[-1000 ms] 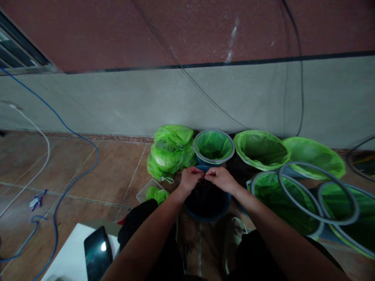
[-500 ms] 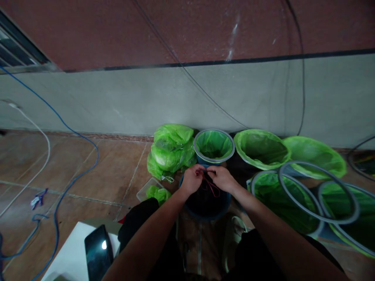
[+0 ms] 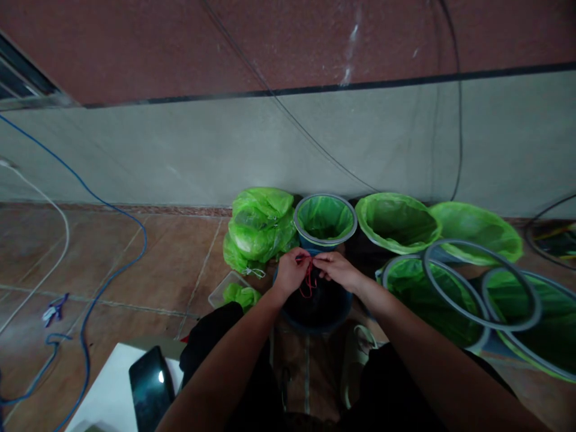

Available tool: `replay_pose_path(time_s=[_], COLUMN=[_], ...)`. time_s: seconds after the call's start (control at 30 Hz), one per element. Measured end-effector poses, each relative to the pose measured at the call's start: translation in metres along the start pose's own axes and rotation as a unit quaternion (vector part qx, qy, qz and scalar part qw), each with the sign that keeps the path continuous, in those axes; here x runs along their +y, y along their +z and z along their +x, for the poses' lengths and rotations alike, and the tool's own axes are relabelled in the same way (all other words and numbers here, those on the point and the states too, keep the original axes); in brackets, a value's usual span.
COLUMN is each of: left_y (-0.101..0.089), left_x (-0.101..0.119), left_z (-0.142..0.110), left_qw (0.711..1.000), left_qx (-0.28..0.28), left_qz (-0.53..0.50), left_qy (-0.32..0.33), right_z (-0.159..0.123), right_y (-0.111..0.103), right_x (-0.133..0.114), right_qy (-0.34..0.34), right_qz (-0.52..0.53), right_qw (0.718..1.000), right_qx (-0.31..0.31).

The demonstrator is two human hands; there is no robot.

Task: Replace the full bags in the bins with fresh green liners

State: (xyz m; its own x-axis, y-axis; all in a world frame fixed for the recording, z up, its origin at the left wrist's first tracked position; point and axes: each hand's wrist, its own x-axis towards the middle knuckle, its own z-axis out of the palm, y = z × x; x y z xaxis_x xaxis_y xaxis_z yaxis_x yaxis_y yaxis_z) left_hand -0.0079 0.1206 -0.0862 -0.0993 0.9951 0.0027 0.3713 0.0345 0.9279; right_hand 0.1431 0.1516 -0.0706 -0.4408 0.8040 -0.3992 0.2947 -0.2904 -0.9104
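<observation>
Head: red cord (image 3: 309,282) in left hand (image 3: 290,271)

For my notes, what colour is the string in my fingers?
The string is red, shown in the head view.

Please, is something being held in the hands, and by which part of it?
A thin red cord: the left hand and right hand pinch its upper part, with loose loops hanging below. Whether its ends are held cannot be told.

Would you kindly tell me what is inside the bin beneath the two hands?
The bin shows a dark, unreadable interior; red string hangs over it. The left hand and right hand cover its far part.
</observation>
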Motion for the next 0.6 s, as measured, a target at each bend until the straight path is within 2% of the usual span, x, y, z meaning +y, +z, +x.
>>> replay_pose_path(time_s=[0.2,0.3,0.37,0.43,0.5,0.57,0.6], left_y=[0.001,0.001,0.0,-0.002,-0.004,-0.006,-0.006], left_x=[-0.005,-0.003,-0.002,-0.003,-0.006,-0.01,-0.013], left_z=[0.0,0.0,0.0,0.0,-0.001,-0.004,-0.006], left_qw=[1.0,1.0,0.998,0.986,0.953,0.913,0.9], left_qx=[-0.014,-0.015,-0.026,-0.038,-0.068,-0.111,-0.132], left_qz=[-0.005,0.011,0.055,0.154,0.286,0.378,0.401], left_qy=[0.009,0.001,-0.015,-0.042,-0.074,-0.101,-0.112], right_z=[0.002,0.004,0.006,0.007,0.007,0.008,0.008], right_y=[-0.004,-0.005,-0.006,-0.008,-0.01,-0.012,-0.013], right_x=[0.002,0.001,0.001,0.004,0.01,0.017,0.021], right_qy=[0.0,-0.01,-0.014,-0.013,0.017,0.059,0.075], right_qz=[0.045,-0.008,-0.086,-0.228,-0.384,-0.472,-0.486], right_qw=[0.999,0.999,0.995,0.97,0.917,0.876,0.869], right_qx=[0.017,0.035,0.048,0.081,0.108,0.085,0.065])
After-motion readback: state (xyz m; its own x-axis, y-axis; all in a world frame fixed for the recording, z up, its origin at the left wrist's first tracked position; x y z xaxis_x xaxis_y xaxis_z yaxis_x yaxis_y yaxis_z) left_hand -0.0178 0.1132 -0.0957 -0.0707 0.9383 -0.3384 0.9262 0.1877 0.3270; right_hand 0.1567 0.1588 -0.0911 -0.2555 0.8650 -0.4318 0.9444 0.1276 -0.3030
